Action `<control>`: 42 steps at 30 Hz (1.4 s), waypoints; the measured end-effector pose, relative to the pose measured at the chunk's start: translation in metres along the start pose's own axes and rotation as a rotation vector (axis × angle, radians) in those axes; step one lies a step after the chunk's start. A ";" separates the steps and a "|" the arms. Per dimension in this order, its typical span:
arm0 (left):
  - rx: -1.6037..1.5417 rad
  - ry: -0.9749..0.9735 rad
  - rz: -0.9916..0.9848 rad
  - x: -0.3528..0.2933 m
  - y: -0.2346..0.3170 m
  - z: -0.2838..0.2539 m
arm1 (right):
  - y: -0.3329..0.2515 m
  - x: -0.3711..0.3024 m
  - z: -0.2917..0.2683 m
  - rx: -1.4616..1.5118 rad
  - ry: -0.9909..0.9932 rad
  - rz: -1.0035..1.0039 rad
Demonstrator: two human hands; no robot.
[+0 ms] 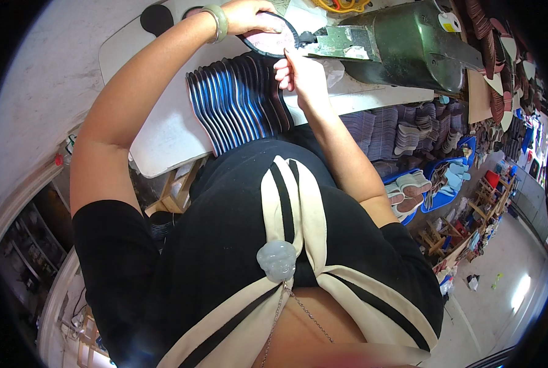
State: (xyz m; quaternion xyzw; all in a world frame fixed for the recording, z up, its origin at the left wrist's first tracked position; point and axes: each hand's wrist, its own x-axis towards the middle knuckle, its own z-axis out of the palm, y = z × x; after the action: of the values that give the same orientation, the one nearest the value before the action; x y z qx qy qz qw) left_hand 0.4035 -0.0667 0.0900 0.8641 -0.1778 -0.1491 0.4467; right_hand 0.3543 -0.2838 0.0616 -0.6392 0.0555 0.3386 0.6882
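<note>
A shoe sole [269, 42] with a pale pink face and a black rim lies at the end of the narrow arm of a green machine [412, 46]. My left hand [252, 17], with a jade-coloured bangle at its wrist, is closed over the sole's far side, thumb and fingers on its face. At the near right edge, my right hand [303, 76] pinches the rim between thumb and forefinger, its other fingers curled. Just below, a row of soles [240, 98] with black, blue and brown edges leans together on the white table [154, 144].
A dark sole-shaped piece [157, 19] lies at the table's far left. Yellow cable [343, 5] is behind the machine. To the right stand stacks of grey soles [384, 132] and blue baskets [449, 199] of shoe parts. A wooden stool [179, 187] is under the table.
</note>
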 end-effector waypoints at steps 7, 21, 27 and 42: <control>0.087 0.097 -0.263 -0.018 0.011 -0.021 | 0.004 -0.017 -0.006 -0.088 -0.077 -0.038; -0.164 0.270 -0.016 -0.101 0.105 0.050 | -0.053 -0.086 -0.011 -0.218 -0.244 -0.383; 0.346 0.266 0.104 -0.109 0.110 0.059 | -0.054 -0.105 -0.019 -0.334 -0.323 -0.284; 0.647 0.311 0.208 -0.124 0.113 0.082 | -0.025 -0.113 -0.020 -0.089 -0.274 -0.189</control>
State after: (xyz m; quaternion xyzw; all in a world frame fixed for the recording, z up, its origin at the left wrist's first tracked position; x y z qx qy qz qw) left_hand 0.2391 -0.1312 0.1497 0.9503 -0.2323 0.0941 0.1848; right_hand 0.2885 -0.3462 0.1367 -0.6192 -0.1142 0.3585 0.6892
